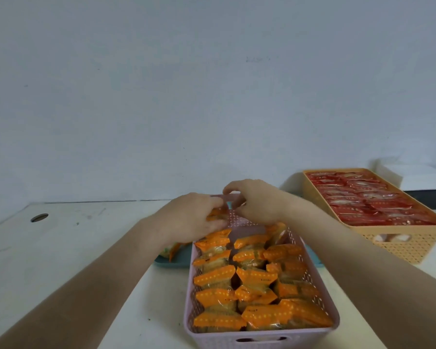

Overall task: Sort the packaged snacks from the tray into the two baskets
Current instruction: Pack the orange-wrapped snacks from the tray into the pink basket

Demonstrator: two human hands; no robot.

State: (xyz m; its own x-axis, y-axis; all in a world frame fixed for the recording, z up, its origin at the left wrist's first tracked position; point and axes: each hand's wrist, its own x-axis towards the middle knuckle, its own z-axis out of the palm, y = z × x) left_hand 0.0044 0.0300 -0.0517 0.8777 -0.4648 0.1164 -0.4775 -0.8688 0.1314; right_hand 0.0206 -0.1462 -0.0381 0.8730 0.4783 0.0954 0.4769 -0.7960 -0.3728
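Note:
A lilac basket point(262, 335) in front of me holds several orange-wrapped snacks point(215, 277) in rows. My left hand point(189, 217) is at the basket's far left corner, closed on an orange snack packet point(215, 214). My right hand point(256, 201) hovers over the far end of the basket with fingers curled and thumb and forefinger pinched close; whether it holds anything I cannot tell. A teal tray point(171, 261) lies under and behind the basket, with a loose orange-edged snack point(171, 249) on its left part. An orange basket point(398, 244) at the right is full of red-wrapped snacks point(368, 197).
The white table point(73, 248) has a round cable hole point(39, 217) at the far left. A pale wall stands close behind. White boxes point(413, 173) sit behind the orange basket at the far right.

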